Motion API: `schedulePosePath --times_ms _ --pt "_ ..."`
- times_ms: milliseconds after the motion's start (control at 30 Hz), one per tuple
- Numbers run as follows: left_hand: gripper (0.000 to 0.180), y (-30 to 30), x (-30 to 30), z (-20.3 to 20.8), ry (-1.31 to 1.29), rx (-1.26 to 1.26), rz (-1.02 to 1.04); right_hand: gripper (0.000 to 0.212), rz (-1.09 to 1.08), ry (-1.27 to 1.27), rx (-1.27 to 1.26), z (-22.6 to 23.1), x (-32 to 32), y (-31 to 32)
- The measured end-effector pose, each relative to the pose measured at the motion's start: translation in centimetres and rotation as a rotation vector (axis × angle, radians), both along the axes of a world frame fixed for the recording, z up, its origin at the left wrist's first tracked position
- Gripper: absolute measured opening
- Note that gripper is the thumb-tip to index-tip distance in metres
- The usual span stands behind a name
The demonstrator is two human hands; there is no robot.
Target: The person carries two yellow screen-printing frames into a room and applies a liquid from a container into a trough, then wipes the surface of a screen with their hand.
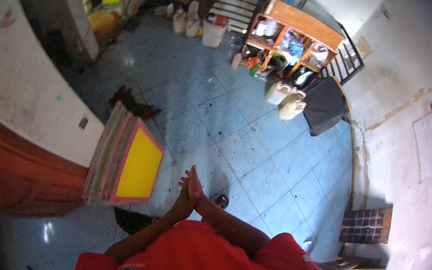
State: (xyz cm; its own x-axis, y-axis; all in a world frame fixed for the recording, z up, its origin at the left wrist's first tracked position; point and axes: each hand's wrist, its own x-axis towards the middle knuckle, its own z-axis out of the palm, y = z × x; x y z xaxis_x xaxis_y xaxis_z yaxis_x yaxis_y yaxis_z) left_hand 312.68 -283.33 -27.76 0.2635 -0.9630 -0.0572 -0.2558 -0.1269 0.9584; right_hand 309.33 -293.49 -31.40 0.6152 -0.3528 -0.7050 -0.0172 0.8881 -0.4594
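Observation:
In front of my red shirt, my left hand (184,196) and my right hand (195,184) meet, palm against palm. The fingers of both look stretched out, partly overlapping, and I see no object between them. To their left stands a stack of flat framed panels (125,160), upright and apart from my hands. Its outermost panel has a yellow face (141,167) with a pink border.
Blue floor tiles (244,150) spread ahead, with a dark stain (134,104) by the panels. Farther off are an orange-brown shelf (306,24) full of odds and ends, pale jugs (291,109), a white bucket (213,34) and a black covered object (325,105).

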Motion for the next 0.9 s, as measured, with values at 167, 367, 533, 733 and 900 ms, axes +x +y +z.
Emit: schedulePosePath --times_ms 167,367,533,733,900 --pt "0.07 -10.8 -4.5 6.6 0.123 -0.234 -0.185 0.093 -0.207 0.057 -0.099 4.9 -4.0 -12.6" --pt "0.099 -24.8 -8.8 15.2 1.263 -0.398 -0.15 0.099 -0.441 -0.827 -0.056 13.8 -13.7 -27.9" --pt "0.097 -34.0 -10.7 18.3 1.266 -0.441 -0.08 0.101 -0.435 -0.968 -0.172 21.8 -16.7 -33.9" --pt "0.094 -42.6 -12.0 17.6 0.543 -0.408 -0.156 0.082 -0.371 -0.364 -0.833 20.4 -14.8 -39.6" --pt "0.081 -52.1 -6.7 15.1 0.435 -0.431 0.0 0.069 -0.146 -0.269 -0.857 20.9 -10.9 -41.2"
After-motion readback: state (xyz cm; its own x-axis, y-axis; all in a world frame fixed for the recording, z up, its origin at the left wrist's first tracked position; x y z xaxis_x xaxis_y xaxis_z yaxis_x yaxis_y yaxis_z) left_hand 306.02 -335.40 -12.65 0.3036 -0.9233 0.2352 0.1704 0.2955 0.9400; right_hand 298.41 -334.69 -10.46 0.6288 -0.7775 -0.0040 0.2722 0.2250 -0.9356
